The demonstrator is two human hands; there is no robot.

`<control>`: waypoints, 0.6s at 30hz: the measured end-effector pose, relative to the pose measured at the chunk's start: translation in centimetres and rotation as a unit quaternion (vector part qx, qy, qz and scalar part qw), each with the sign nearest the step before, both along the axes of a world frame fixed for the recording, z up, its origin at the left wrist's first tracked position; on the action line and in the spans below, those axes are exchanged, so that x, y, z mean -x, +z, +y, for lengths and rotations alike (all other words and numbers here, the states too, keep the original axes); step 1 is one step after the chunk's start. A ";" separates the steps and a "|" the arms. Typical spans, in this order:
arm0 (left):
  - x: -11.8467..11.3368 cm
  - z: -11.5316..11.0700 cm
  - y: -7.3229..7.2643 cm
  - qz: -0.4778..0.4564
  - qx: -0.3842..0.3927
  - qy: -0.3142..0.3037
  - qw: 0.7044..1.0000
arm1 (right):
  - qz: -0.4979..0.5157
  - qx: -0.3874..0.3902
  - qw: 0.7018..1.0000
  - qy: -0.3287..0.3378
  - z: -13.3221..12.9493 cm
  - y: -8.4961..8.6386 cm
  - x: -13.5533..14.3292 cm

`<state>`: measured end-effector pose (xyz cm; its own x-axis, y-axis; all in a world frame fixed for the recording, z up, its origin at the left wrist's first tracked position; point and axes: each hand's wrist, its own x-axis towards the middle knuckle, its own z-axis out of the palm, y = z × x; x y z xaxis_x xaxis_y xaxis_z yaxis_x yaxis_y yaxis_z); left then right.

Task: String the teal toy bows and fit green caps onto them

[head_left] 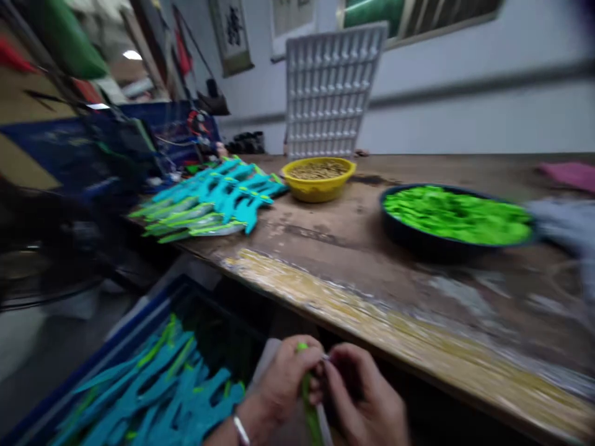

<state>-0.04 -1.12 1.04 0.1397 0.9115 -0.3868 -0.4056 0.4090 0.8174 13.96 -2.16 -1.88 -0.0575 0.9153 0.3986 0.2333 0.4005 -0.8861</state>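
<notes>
Green strip (312, 421) at 6 o'clock, below bench (344, 217) edge, tilted; wearer's L hand (289, 378) grip closed round it. R hand (367, 396) approx 5 o'clock, just beside; thumb + fingertip nr strip's upper end, can't tell if R grip is closed on anything (blur). Bin (102, 358) w/ teal parts (153, 396) at 7. On bench: teal stack (227, 195) at 9, yellow bowl (320, 191) approx 12, black tub (413, 244) w/ green pcs (460, 217) at 3.
</notes>
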 end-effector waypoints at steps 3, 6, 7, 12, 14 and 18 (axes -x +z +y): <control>0.1 0.0 -0.2 -0.022 -0.008 -0.017 1.000 | 0.061 0.071 0.996 -0.008 -0.7 0.7 1.1; 0.1 0.0 -0.3 -0.029 -0.015 -0.027 0.999 | 0.086 0.058 0.994 -0.020 -1.0 0.9 1.8; 0.0 0.0 -0.3 -0.029 -0.017 -0.030 0.999 | 0.087 0.045 0.995 -0.021 -1.0 0.9 1.8; 0.1 0.1 -0.3 -0.031 -0.019 -0.042 0.998 | 0.076 -0.009 0.996 -0.035 -0.5 1.3 1.7; 0.2 0.2 -0.4 -0.031 -0.018 -0.046 0.998 | 0.037 -0.049 0.997 -0.053 -0.3 1.8 1.6; 0.4 0.1 -0.7 -0.029 -0.020 -0.054 0.998 | 0.001 -0.063 0.996 -0.067 -0.2 2.6 1.5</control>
